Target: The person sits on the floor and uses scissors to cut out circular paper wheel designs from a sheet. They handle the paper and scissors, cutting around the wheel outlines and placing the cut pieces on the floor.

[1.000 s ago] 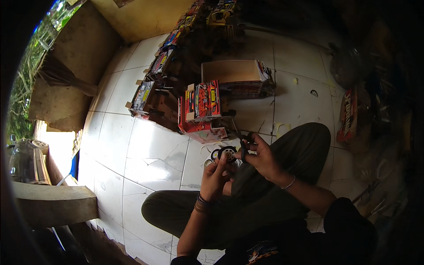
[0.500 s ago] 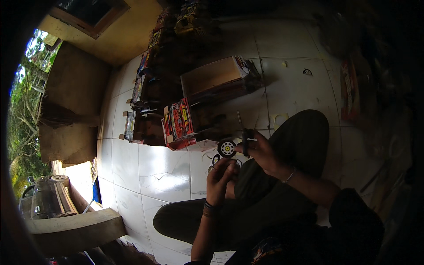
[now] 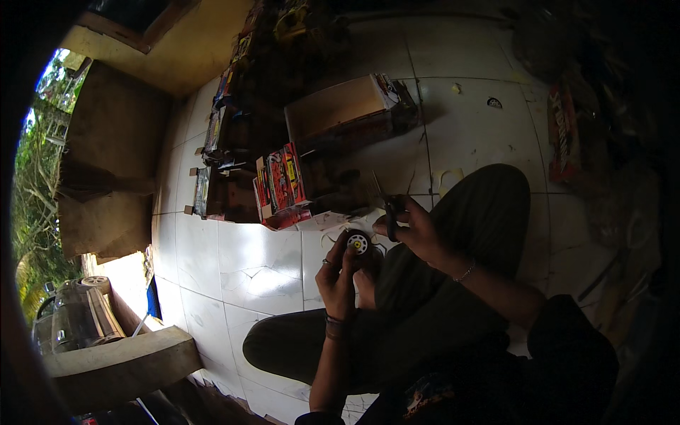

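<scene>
Between the thumb and fingers of my left hand [image 3: 337, 283] is a round wheel cutout [image 3: 359, 245], black-rimmed with a white spoked pattern and a yellow centre. My right hand [image 3: 423, 239] grips a pair of scissors [image 3: 390, 212] by dark handles. Its thin blades point up and away from me, just beyond the cutout and apart from it. Both hands are over my folded legs. Pale curved scraps [image 3: 329, 241] lie on the floor beside the left hand, partly hidden by it.
Red printed cardboard [image 3: 281, 185] stands just ahead, with an open-topped box [image 3: 338, 110] behind it. Another printed box [image 3: 202, 191] is to the left. A part-round wheel piece [image 3: 494, 103] and a pale cut-out scrap [image 3: 449, 180] lie on the tiles [image 3: 262, 262]. A red box [image 3: 562, 134] is at right.
The wheel cutout, beside my right fingers before, is now in my left hand, which has risen toward it. My right hand keeps the scissors; the view has shifted slightly.
</scene>
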Tool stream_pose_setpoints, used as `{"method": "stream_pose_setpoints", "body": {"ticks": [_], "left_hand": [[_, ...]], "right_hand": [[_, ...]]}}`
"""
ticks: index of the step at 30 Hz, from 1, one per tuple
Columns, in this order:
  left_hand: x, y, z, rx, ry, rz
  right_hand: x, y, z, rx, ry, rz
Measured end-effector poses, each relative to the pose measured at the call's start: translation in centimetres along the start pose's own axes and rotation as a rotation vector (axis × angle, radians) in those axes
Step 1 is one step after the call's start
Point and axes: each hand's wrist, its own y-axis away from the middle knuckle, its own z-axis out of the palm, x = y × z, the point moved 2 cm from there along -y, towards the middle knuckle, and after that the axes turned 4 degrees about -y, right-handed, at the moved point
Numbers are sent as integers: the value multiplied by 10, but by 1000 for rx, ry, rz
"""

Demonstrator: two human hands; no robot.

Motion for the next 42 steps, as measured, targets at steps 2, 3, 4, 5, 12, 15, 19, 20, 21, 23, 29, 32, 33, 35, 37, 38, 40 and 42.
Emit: {"method": "stream_pose_setpoints", "body": {"ticks": [2,3,4,5,12,15,19,20,21,23,29,32,33,35,37,38,40,42], "left_hand": [[-1,-1,-1,-22,-134,23],[-1,-2,-2,-38,-199,60],[-1,-2,-4,-46,-210,71],[-1,-1,-5,-50,-227,84],[1,8,5,-34,126,50],[2,7,-4,47,156,-33],[4,6,-17,106,152,-55],[6,7,-18,93,179,5],[7,8,-19,101,186,12],[9,11,-18,99,176,33],[17,20,-17,115,80,114],[18,20,-17,105,191,136],[17,20,-16,101,219,143],[15,19,-18,106,189,135],[14,20,-19,107,207,127],[13,20,-19,104,241,125],[13,20,-18,100,290,125],[13,20,-18,97,324,134]], "right_hand": [[-1,-1,2,-12,40,22],[-1,0,4,-33,45,38],[-1,1,6,-49,76,88],[-3,2,9,-51,51,63],[-1,23,32,118,-107,165],[8,30,35,45,-153,107],[22,39,24,-197,350,2],[28,39,24,-217,451,25],[27,43,22,-306,505,-53],[27,49,20,-413,617,-30],[10,58,36,-485,644,-4],[6,60,46,-435,516,42],[6,61,48,-420,504,67],[6,61,52,-404,497,85],[6,61,54,-404,506,74],[6,61,54,-400,521,66],[6,60,55,-387,534,63],[5,60,56,-383,530,54]]}}
